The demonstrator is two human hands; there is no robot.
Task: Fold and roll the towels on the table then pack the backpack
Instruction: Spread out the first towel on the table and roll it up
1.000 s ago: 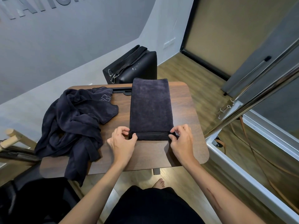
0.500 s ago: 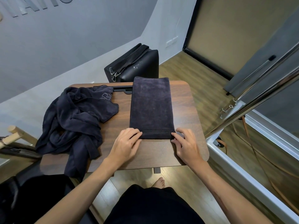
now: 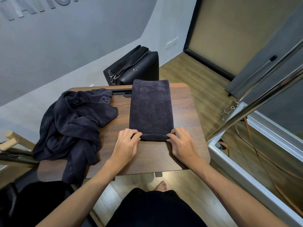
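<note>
Towel: dark navy folded terry towel (image 3: 151, 108), long axis running near to far, near end rolled.
Left hand (image 3: 127, 145): fingers curled on the roll's left end.
Right hand (image 3: 182, 143): fingers curled on its right end.

You're looking down at a dark wood table (image 3: 180, 158) on a wood plank floor (image 3: 193, 74). Grey wall (image 3: 68, 51) with raised lettering (image 3: 32, 7) up ahead of you, a black-framed tan panel (image 3: 237, 30) ahead-right, chrome rail (image 3: 255, 105) slanting off right.
</note>
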